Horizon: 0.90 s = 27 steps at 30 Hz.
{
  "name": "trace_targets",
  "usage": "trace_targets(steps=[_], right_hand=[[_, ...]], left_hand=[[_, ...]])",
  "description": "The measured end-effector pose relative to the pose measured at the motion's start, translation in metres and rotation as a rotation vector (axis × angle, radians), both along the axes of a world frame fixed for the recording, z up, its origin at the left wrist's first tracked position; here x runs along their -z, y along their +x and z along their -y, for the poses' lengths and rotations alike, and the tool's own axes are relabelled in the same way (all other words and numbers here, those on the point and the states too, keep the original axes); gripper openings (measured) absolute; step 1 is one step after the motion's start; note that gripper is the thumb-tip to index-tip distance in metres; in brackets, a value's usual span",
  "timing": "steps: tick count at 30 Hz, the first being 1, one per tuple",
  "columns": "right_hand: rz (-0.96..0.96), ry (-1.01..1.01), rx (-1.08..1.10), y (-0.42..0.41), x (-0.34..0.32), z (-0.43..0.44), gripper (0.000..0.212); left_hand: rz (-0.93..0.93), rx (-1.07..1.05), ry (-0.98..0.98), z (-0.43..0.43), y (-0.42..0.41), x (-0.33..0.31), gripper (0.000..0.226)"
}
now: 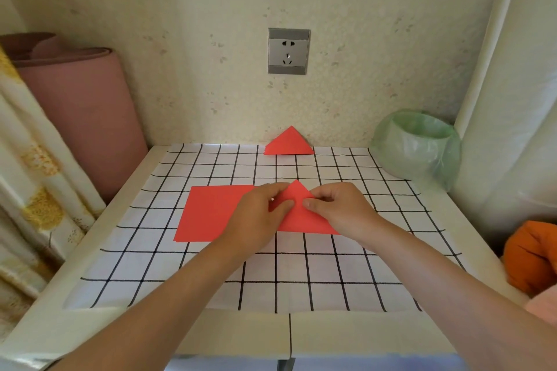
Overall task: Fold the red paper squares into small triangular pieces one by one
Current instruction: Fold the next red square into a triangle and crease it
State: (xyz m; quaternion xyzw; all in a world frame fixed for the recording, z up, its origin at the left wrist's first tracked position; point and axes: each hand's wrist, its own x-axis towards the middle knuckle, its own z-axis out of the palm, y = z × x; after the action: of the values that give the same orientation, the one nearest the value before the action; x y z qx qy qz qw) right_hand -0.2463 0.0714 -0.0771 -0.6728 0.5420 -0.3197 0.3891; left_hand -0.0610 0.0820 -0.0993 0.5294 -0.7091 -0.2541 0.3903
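A red paper folded into a triangle lies on the checked mat at the middle, its tip pointing away from me. My left hand pinches its left side and my right hand pinches its right side, thumbs on top near the middle. To the left, partly under my left hand, lies a stack of flat red paper squares. At the far edge of the mat, against the wall, sits a pile of folded red triangles.
A bin lined with a green plastic bag stands at the back right corner. A rolled pink mat leans at the left beside a patterned curtain. An orange cloth bundle sits at the right edge. A wall socket is above the table.
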Motion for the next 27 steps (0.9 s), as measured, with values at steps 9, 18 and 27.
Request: trace_targets(steps=[9,18,27], right_hand=[[-0.147,-0.074,-0.018,0.006,0.007,0.002,0.015],[-0.233,-0.13,-0.043,0.009,0.007,-0.001,0.026],[-0.265,-0.168,-0.05,0.01,0.004,-0.003,0.025]], left_hand=[[0.051,0.002,0.014,0.002,-0.002,0.004,0.044],[0.071,-0.007,0.0,0.002,-0.004,0.006,0.041],[0.081,-0.014,0.024,0.0,-0.009,0.004,0.043]])
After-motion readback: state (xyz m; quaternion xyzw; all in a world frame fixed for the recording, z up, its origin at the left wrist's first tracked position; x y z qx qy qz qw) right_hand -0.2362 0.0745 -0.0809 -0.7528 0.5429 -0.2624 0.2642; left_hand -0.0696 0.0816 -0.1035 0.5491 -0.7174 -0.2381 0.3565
